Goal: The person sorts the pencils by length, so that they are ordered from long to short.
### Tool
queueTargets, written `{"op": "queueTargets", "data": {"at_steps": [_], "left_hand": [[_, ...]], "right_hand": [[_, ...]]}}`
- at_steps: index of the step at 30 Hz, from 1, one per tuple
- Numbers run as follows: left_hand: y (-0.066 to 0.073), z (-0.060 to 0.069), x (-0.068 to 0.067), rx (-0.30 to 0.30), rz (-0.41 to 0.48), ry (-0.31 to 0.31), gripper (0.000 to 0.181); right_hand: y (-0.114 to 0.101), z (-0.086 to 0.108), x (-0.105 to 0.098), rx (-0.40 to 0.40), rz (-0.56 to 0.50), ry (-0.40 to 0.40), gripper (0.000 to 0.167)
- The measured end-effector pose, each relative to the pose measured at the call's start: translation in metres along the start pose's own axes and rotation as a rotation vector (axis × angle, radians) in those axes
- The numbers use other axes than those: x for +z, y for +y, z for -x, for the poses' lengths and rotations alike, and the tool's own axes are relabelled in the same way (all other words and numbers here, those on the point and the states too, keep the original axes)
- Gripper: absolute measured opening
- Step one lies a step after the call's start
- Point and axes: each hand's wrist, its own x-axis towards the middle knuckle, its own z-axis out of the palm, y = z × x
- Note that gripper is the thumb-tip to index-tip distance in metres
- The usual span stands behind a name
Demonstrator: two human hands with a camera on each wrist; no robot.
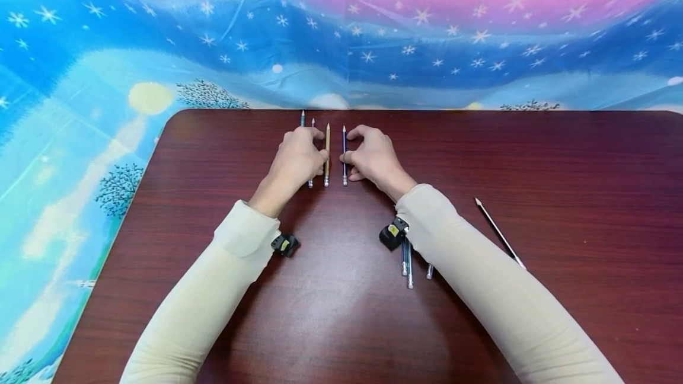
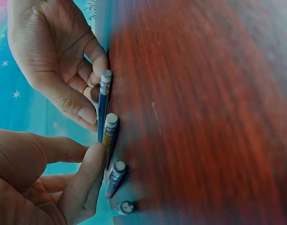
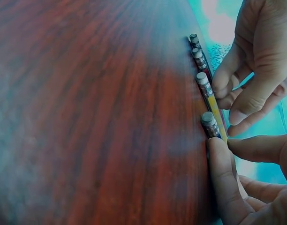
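In the head view, four pencils stand in a row near the table's far edge, tips pointing away. My left hand (image 1: 297, 156) pinches a yellow pencil (image 1: 328, 168) between thumb and finger. Just right of it, my right hand (image 1: 373, 156) pinches a dark blue pencil (image 1: 344, 144), its thumb across the shaft. Under the left hand lie a pencil with a teal shaft (image 1: 302, 118) and another pencil (image 1: 310, 184), partly covered. The wrist views show the silver ferrules and pale erasers, including the yellow pencil's eraser (image 2: 111, 119) and the blue pencil's eraser (image 3: 207, 118).
Several pencils (image 1: 409, 280) lie partly hidden beneath the right forearm. Farther right, a dark pencil (image 1: 498, 231) lies slanted, its lower end by the sleeve. The reddish-brown table (image 1: 256, 307) ends against a snowflake-printed cloth (image 1: 341, 34) at the back.
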Motion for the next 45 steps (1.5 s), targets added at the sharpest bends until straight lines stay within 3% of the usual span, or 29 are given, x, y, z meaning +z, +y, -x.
{"op": "queueTargets", "data": {"at_steps": [8, 15, 24, 34, 45], "left_hand": [[0.000, 0.004, 0.000, 0.043, -0.021, 0.019, 0.047], [0.002, 0.013, 0.000, 0.104, -0.041, 0.071, 0.044], [0.004, 0.040, 0.001, 0.207, 0.078, 0.123, 0.040], [-0.003, 0.070, 0.010, 0.217, 0.327, 0.028, 0.031], [-0.015, 0.094, 0.024, 0.165, 0.475, -0.094, 0.032]], "right_hand": [[-0.001, 0.002, -0.009, 0.035, -0.043, -0.052, 0.049], [-0.003, 0.005, -0.017, 0.053, -0.043, -0.093, 0.046], [-0.004, 0.021, -0.044, 0.032, -0.059, -0.099, 0.046], [0.004, 0.056, -0.079, -0.019, 0.020, -0.092, 0.049], [0.025, 0.092, -0.111, -0.036, 0.084, -0.086, 0.051]]}}
